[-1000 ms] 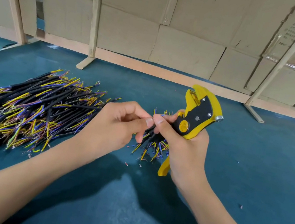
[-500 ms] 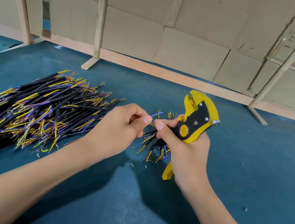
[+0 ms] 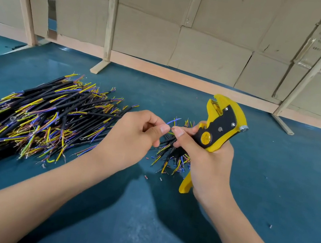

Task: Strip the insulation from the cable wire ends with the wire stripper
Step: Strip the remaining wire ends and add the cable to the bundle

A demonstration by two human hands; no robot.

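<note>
**Inspection: one cable held between both hands, stripper carried but not applied**

The left hand point(image 3: 133, 138) is closed on a short black-sheathed cable with blue and yellow inner wires point(image 3: 173, 122), thumb and forefinger pinching near its fanned end. The right hand point(image 3: 208, 162) does two jobs: its palm and lower fingers wrap the handles of the yellow and black plastic wire stripper point(image 3: 221, 130), while thumb and forefinger pinch the same wire ends, thumb tips of both hands almost touching. The stripper head points up and away, clear of the wires.

Handling, in my judgement: the cable is light and pliant; the thin inner wires bend readily and would slip or kink if gripped at the tip. The sound place to hold is the black sheath just behind the fan, leaving one wire end free for the blades.

No containers are in view. Stock lies loose on the blue-green felt-like table surface point(image 3: 273, 184): a large heap of like black cables point(image 3: 33, 120) to the left, and a smaller cluster of cables point(image 3: 172, 155) beneath the hands, partly hidden. Small offcuts of insulation point(image 3: 146, 176) lie scattered close by. Whether the held wires are already bare, I cannot tell.
</note>
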